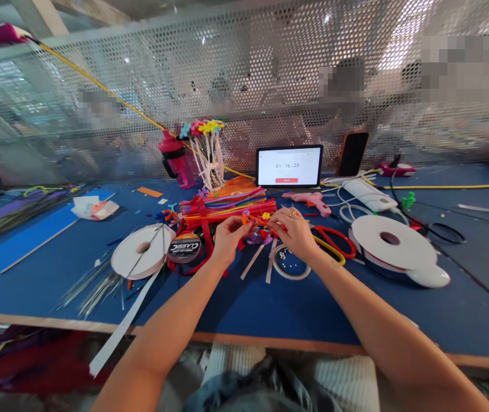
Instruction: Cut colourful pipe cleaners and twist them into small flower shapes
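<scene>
Fingertips of my left hand (229, 236) pinch a small orange pipe cleaner piece (245, 218). My right hand (292, 230) is closed close beside it, its fingers at the right end of what looks like the same fuzzy strand; its exact shape is too small to tell. Just beyond both hands lies a bundle of red, pink and purple pipe cleaners (227, 207). Small purple and red fuzzy pieces (262, 236) sit below the fingers. Two short white ribbon strips (253, 262) lie between my wrists, near a white ring (291, 277) with small white beads inside it.
White ribbon rolls (136, 257) (416, 243) flank my arms, with thin wires (98, 289) at left. Red-and-yellow-handled scissors (336, 240) and a pink glue gun (313, 200) lie right. Behind stand a pink bottle (179, 163), fuzzy flowers (207, 129), a tablet (289, 166) and a phone (353, 154).
</scene>
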`<action>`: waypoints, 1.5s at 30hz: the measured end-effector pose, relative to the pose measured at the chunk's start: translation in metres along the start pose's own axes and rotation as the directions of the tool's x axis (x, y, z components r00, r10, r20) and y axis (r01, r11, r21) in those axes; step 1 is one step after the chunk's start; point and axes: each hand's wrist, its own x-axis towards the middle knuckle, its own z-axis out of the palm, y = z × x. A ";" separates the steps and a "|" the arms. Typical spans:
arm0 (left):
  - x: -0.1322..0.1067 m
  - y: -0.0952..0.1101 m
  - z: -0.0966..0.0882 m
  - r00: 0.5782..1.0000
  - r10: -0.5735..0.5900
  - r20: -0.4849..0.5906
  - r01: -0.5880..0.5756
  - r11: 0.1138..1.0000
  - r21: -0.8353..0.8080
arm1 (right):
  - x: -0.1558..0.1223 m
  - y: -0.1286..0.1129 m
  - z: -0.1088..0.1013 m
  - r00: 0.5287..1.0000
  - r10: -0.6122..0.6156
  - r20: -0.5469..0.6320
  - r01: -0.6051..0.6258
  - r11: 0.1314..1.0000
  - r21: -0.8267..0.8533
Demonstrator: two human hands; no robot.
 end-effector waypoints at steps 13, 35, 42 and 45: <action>0.009 0.001 -0.010 0.985 -0.129 -0.110 0.126 0.991 -0.034 | -0.008 0.047 -0.040 0.805 0.568 0.168 -0.371 0.704 -0.605; 0.016 0.005 -0.016 0.929 -0.288 -0.232 0.196 0.915 -0.352 | -0.021 0.062 -0.047 0.526 0.771 0.359 -0.409 0.599 -0.689; 0.014 0.005 -0.013 0.938 -0.267 -0.219 0.187 0.925 -0.330 | -0.015 0.070 -0.057 0.673 0.713 0.196 -0.636 0.693 -0.338; 0.012 0.007 -0.010 0.944 -0.260 -0.201 0.183 0.924 -0.337 | -0.010 0.054 -0.051 0.730 0.626 0.274 -0.652 0.759 0.001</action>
